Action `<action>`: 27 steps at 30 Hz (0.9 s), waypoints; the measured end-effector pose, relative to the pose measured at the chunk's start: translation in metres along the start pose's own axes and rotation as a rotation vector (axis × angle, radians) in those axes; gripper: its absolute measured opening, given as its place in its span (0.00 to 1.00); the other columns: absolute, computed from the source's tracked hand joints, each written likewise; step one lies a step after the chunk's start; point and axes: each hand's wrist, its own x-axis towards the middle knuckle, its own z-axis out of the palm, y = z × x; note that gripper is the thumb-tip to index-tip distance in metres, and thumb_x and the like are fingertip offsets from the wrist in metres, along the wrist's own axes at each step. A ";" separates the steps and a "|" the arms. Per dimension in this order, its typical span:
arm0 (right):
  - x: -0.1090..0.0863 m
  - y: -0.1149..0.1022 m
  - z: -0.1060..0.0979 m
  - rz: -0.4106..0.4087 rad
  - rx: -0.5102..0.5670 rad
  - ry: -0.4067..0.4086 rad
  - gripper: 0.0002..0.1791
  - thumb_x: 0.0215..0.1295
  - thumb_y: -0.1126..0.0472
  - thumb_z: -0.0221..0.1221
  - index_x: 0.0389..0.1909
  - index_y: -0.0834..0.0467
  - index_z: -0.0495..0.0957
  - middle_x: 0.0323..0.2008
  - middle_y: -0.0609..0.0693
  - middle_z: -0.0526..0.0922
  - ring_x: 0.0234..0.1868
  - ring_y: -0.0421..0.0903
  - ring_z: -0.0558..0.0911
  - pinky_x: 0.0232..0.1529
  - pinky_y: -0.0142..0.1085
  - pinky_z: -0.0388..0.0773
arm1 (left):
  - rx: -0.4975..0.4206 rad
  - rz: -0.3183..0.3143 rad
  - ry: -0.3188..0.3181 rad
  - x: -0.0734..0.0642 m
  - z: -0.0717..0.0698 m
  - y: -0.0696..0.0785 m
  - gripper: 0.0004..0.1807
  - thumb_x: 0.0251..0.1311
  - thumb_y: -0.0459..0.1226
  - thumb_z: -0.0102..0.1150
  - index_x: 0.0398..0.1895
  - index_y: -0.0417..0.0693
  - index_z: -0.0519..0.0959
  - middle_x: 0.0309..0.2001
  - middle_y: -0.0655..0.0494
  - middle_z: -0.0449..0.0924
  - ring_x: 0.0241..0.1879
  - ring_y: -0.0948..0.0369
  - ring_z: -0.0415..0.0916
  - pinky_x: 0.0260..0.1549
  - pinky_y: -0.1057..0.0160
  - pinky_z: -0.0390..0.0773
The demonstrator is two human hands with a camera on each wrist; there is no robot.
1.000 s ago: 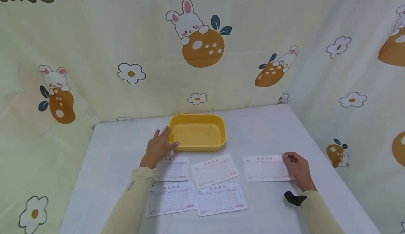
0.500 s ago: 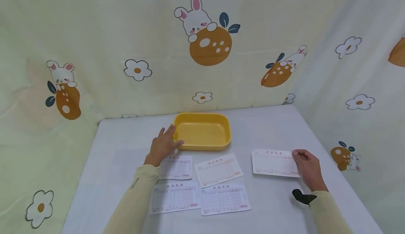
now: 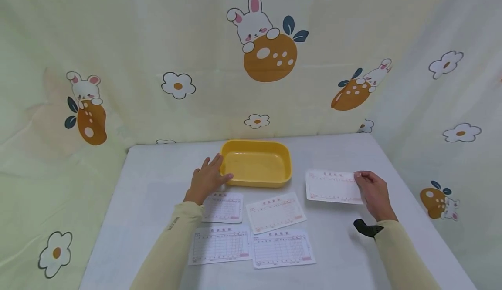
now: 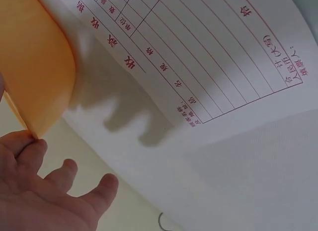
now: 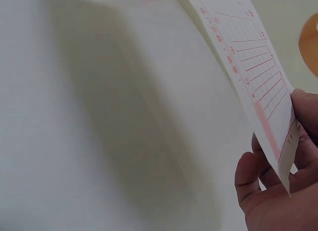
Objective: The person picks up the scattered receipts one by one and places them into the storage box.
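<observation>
My left hand rests against the left end of a shallow yellow plastic tray, fingers spread along its side and thumb at the front corner. The left wrist view shows fingertips right at the tray's edge. Between thumb and fingers, my right hand pinches the right end of a printed receipt slip. This slip is raised off the table, and its broad shadow falls below it in the right wrist view. Nothing lies inside the tray.
Several more receipt slips lie in front of the tray: one tilted, one partly under the left forearm, others nearer the front. A white cloth covers the table. A patterned curtain hangs behind it.
The right hand has lifted its receipt slip from the table and carried it up and toward the tray. The left hand has stayed at the tray; the head view has shifted slightly.
</observation>
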 end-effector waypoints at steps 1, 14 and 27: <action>0.003 -0.006 0.005 -0.007 -0.001 -0.003 0.29 0.86 0.47 0.51 0.70 0.67 0.73 0.62 0.58 0.75 0.54 0.47 0.73 0.47 0.26 0.72 | 0.002 0.002 0.001 0.000 0.000 0.000 0.48 0.76 0.56 0.61 0.87 0.43 0.53 0.87 0.50 0.48 0.85 0.42 0.42 0.75 0.29 0.51; 0.029 -0.086 0.073 -0.108 0.012 -0.070 0.23 0.85 0.52 0.55 0.65 0.67 0.77 0.60 0.60 0.79 0.52 0.49 0.74 0.52 0.35 0.71 | -0.008 -0.001 0.007 -0.003 0.000 0.004 0.48 0.75 0.56 0.62 0.87 0.44 0.55 0.86 0.51 0.50 0.84 0.43 0.45 0.75 0.30 0.53; 0.032 -0.140 0.161 -0.178 0.026 -0.027 0.18 0.84 0.57 0.55 0.61 0.68 0.79 0.54 0.63 0.81 0.52 0.55 0.75 0.59 0.40 0.76 | 0.033 -0.043 -0.009 -0.001 -0.006 0.004 0.48 0.75 0.58 0.61 0.87 0.46 0.54 0.86 0.53 0.50 0.84 0.45 0.45 0.76 0.32 0.54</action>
